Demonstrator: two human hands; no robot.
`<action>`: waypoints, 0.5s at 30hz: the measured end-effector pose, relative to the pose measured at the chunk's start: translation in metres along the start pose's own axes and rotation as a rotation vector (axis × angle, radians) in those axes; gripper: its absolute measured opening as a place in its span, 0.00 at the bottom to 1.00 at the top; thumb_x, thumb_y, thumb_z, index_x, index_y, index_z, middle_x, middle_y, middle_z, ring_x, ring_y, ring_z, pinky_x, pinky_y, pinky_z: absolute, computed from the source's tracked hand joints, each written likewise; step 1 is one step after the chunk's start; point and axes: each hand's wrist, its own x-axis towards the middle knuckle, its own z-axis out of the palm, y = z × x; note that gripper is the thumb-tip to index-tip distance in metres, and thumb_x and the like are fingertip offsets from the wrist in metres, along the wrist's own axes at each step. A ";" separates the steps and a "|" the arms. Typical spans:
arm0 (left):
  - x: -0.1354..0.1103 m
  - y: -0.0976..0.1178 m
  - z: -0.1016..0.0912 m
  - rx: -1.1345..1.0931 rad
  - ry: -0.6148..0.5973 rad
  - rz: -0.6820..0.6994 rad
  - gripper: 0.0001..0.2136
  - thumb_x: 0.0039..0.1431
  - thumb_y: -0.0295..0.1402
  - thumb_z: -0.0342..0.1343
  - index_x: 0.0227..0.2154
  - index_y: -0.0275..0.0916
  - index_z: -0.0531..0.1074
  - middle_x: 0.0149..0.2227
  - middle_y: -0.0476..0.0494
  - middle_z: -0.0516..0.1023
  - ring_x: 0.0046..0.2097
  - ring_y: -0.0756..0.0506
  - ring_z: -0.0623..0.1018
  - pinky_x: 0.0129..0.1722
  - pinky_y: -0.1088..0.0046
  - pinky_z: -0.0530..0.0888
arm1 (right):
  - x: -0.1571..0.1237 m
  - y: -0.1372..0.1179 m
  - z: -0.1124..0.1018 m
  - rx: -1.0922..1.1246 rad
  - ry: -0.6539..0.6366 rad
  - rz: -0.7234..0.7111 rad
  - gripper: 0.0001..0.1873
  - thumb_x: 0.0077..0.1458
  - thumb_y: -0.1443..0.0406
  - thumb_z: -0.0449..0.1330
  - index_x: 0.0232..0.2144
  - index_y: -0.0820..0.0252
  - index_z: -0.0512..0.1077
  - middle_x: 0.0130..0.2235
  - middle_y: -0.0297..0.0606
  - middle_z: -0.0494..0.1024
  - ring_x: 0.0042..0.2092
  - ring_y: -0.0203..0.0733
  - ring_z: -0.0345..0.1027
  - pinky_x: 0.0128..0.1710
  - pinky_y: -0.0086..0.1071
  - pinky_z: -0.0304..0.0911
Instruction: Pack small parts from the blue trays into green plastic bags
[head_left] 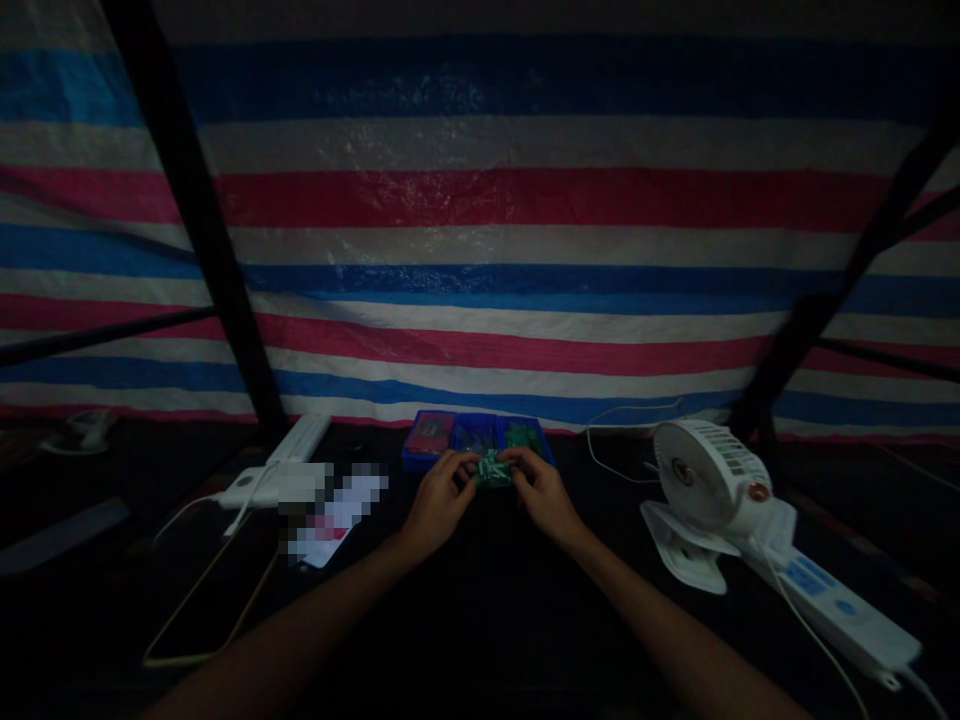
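Both hands meet in front of a blue bin (417,462) with several compartments. A small bundle of pale green pieces (493,467) sits between my fingertips; its exact kind is too dim and small to make out. My left hand (441,497) pinches the bundle's left side with curled fingers. On its other side my right hand (541,492) grips it with thumb and fingertips. Behind the hands, the bin's left compartment holds reddish pieces (431,433), the middle one dark bluish pieces (478,438), and the right one green pieces (523,436).
A white clip fan (709,475) and a white power strip (847,610) stand to the right. Left lie a phone (214,605) with a pale edge, a white adapter (247,487) with cable, and a partly blurred card (330,535). Striped sheeting (510,200) and dark poles (202,220) close the back.
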 end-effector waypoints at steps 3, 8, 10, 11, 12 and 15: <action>0.000 -0.001 0.000 0.000 0.024 0.003 0.10 0.68 0.34 0.55 0.49 0.42 0.75 0.42 0.44 0.75 0.40 0.47 0.76 0.36 0.72 0.72 | 0.000 -0.002 0.000 -0.036 -0.008 -0.045 0.12 0.65 0.56 0.58 0.46 0.54 0.74 0.39 0.35 0.77 0.27 0.36 0.65 0.25 0.29 0.61; 0.001 0.000 0.000 0.031 0.046 0.014 0.10 0.70 0.40 0.53 0.39 0.40 0.74 0.39 0.45 0.75 0.39 0.46 0.75 0.38 0.71 0.72 | 0.001 -0.007 0.000 -0.153 0.016 -0.157 0.13 0.66 0.55 0.58 0.36 0.56 0.74 0.35 0.36 0.74 0.36 0.42 0.68 0.38 0.34 0.65; 0.001 0.001 0.001 0.031 0.034 0.003 0.10 0.70 0.40 0.53 0.38 0.39 0.73 0.38 0.45 0.75 0.38 0.46 0.75 0.37 0.71 0.72 | 0.001 -0.006 -0.001 -0.183 0.029 -0.177 0.13 0.67 0.55 0.58 0.34 0.56 0.73 0.34 0.35 0.72 0.36 0.42 0.67 0.38 0.33 0.65; 0.000 0.002 0.001 0.024 0.030 -0.011 0.10 0.70 0.39 0.53 0.39 0.39 0.73 0.37 0.46 0.75 0.37 0.46 0.75 0.37 0.71 0.72 | 0.001 -0.006 -0.001 -0.188 0.033 -0.175 0.13 0.67 0.55 0.58 0.35 0.56 0.73 0.34 0.35 0.71 0.35 0.41 0.66 0.37 0.33 0.64; 0.000 0.002 0.001 0.014 0.028 -0.029 0.09 0.70 0.39 0.54 0.40 0.39 0.73 0.37 0.46 0.76 0.36 0.47 0.76 0.36 0.71 0.71 | 0.001 -0.005 -0.002 -0.188 0.033 -0.167 0.12 0.67 0.55 0.58 0.36 0.56 0.72 0.35 0.35 0.71 0.35 0.41 0.66 0.35 0.32 0.64; 0.000 0.004 0.001 -0.015 0.024 -0.081 0.08 0.69 0.38 0.55 0.43 0.40 0.72 0.36 0.48 0.76 0.35 0.47 0.76 0.36 0.71 0.71 | 0.000 -0.004 -0.002 -0.185 0.020 -0.138 0.10 0.67 0.55 0.58 0.39 0.55 0.70 0.36 0.36 0.72 0.34 0.41 0.66 0.31 0.31 0.63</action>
